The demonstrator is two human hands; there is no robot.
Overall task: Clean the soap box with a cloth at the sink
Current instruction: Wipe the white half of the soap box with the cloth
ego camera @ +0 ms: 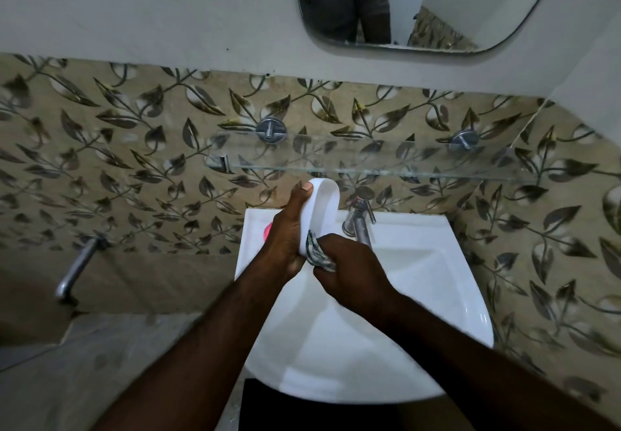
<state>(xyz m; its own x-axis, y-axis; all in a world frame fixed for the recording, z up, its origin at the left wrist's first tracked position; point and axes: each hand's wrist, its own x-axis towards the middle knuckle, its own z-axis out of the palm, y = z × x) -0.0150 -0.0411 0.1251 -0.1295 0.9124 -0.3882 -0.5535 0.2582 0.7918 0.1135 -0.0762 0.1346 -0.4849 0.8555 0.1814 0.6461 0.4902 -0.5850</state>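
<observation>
My left hand [288,229] grips a white oval soap box [322,207] and holds it on end above the back of the white sink [420,282], thumb near its top rim. My right hand [349,266] is closed around a bunched, dark-striped cloth [317,251] that presses against the lower end of the soap box. Most of the cloth is hidden inside my fist.
A chrome tap [359,217] stands at the sink's back, just right of the soap box. Something pink [267,231] lies on the sink's left rim, partly behind my left hand. A glass shelf [369,158] hangs above; another wall tap [79,266] is at left; a mirror [420,0] is above.
</observation>
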